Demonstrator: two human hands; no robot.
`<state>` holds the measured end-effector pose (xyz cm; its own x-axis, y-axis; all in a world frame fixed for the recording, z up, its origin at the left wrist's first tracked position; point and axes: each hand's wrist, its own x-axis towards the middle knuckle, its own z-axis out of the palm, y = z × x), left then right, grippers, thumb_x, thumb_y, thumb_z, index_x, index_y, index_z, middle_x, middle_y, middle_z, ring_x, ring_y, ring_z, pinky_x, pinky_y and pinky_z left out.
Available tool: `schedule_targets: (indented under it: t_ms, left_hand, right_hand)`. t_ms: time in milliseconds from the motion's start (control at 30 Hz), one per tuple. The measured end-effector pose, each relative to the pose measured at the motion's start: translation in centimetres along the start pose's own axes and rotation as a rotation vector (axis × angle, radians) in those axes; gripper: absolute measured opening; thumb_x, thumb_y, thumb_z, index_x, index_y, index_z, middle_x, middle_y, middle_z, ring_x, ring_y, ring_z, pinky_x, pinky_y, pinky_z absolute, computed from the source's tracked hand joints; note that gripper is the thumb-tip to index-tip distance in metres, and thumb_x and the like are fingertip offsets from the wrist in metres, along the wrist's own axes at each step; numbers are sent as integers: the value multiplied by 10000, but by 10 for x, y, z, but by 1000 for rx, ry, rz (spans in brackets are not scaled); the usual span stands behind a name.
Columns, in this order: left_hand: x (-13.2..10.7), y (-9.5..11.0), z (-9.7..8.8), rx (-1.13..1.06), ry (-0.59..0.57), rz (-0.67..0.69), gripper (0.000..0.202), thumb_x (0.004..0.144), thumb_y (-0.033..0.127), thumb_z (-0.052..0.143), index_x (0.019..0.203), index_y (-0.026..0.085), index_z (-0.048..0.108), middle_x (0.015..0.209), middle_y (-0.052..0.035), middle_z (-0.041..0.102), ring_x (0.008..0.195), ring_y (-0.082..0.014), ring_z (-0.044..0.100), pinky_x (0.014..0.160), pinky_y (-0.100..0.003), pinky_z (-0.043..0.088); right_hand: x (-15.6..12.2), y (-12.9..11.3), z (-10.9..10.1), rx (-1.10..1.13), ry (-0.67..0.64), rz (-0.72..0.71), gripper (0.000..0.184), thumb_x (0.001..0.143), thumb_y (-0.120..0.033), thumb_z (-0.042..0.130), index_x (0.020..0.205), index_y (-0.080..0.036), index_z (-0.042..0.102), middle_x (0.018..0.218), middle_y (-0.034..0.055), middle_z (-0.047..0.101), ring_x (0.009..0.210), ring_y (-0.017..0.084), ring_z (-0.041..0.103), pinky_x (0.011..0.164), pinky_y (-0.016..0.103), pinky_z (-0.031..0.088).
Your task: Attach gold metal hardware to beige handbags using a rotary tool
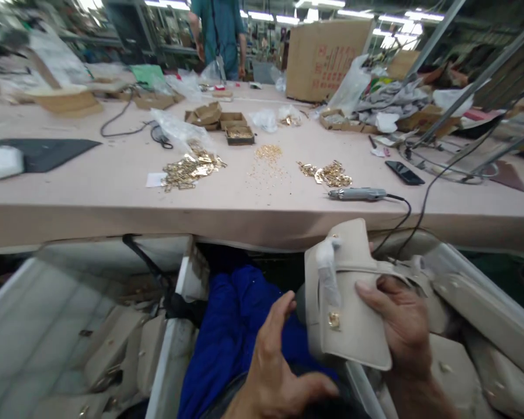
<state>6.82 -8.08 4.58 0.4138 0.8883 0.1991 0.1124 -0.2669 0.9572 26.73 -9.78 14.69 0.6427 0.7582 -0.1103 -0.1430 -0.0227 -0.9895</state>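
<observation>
The right hand [402,326] grips a beige handbag [349,302] below the front edge of the table [113,192], thumb across the front panel, fingers behind it. The handbag is tilted, with a small gold clasp [334,320] on its front and a white wrapped strip [329,267] along its left edge. The left hand [275,366] is open, fingers spread, just left of the handbag and not touching it; it holds nothing. Blue cloth [231,326] lies beneath both hands.

The table is a wide, pale pink surface. On it lie a heap of gold metal parts [190,169], a scatter of small gold pieces [268,154] and a second gold heap [329,173]. A grey power tool [358,194] rests near the front edge, its cable trailing off to the right. A black phone [404,173] lies just beyond it. Small open cardboard boxes [227,122] and clear plastic bags [179,128] sit further back. A large cardboard carton [325,58] stands at the far edge.

Bins to the left [70,326] and right [484,326] of the person hold more beige bags.

The room is a workshop with rows of ceiling strip lights [262,16]. Another person in a teal shirt [220,29] stands at the far side of the table.
</observation>
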Motion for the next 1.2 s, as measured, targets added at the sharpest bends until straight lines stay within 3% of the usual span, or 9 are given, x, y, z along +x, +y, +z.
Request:
schedule_targets:
  t_ms: [133, 267, 400, 500, 567, 700, 867, 1000, 1200]
  left_hand:
    - [-4, 17, -1, 214, 258, 174, 773, 924, 487, 700, 1587, 231, 398, 1461, -211, 603, 1325, -372, 618, 1058, -510, 577]
    - [-3, 6, -42, 210, 434, 135, 384, 1002, 449, 567, 1267, 209, 709, 1076, -138, 771, 939, -298, 751, 812, -368, 619]
    - [-3, 2, -106, 52, 474, -267, 365, 879, 512, 731, 739, 175, 748, 627, -13, 641, 566, -175, 570, 513, -253, 431]
    - [-6, -6, -147, -120, 435, -395, 369, 753, 460, 869, 645, 154, 694, 623, 10, 604, 596, -140, 508, 543, -234, 370]
    - [-10, -13, -163, -242, 415, -449, 350, 691, 410, 921, 659, 144, 696, 633, 14, 614, 612, -134, 516, 578, -236, 391]
    - [-15, -31, -161, -397, 454, -549, 386, 537, 318, 999, 714, 129, 714, 713, -24, 703, 677, -174, 626, 670, -276, 495]
    - [-21, -59, -142, -547, 504, -659, 515, 539, 295, 976, 971, 125, 754, 944, -102, 791, 848, -262, 718, 779, -357, 570]
    - [-23, -55, -154, -193, 430, -600, 376, 687, 290, 850, 1017, 124, 779, 1002, -122, 787, 972, -301, 718, 887, -391, 555]
    - [3, -11, -151, 409, 665, -342, 325, 834, 210, 609, 1121, 179, 756, 1087, -119, 750, 971, -258, 696, 889, -351, 536]
  right_hand:
    - [-25, 30, 70, 191, -135, 211, 439, 721, -507, 912, 925, -167, 724, 802, 90, 739, 579, 218, 663, 521, 301, 565]
    - [-38, 50, 96, 132, -383, 189, 435, 802, -568, 843, 856, -164, 690, 676, 51, 684, 453, 154, 560, 435, 255, 486]
    - [-34, 43, 88, -151, -585, -236, 304, 944, -502, 703, 854, -212, 714, 670, 37, 662, 514, 178, 601, 488, 284, 522]
    - [-13, 33, 82, -383, -403, -662, 202, 924, -421, 742, 1045, -260, 726, 914, 79, 719, 791, 249, 685, 721, 373, 598]
    - [7, 33, 85, -503, -358, -820, 450, 887, -442, 776, 1280, -253, 664, 1136, 125, 699, 1016, 316, 673, 909, 473, 579]
    - [37, 58, 104, -678, -566, -950, 568, 891, -422, 725, 1412, -224, 612, 1398, 163, 579, 1256, 380, 563, 1037, 544, 500]
    - [50, 110, 121, -781, -915, -886, 227, 989, -195, 528, 1036, -237, 746, 951, 60, 683, 873, 223, 608, 777, 349, 500]
    - [53, 133, 124, -724, -976, -888, 276, 1034, -173, 468, 1015, -220, 740, 946, 63, 681, 870, 211, 564, 770, 328, 468]
    - [57, 153, 128, -761, -1035, -904, 299, 1015, -112, 457, 1014, -212, 739, 906, 65, 653, 863, 221, 519, 754, 331, 428]
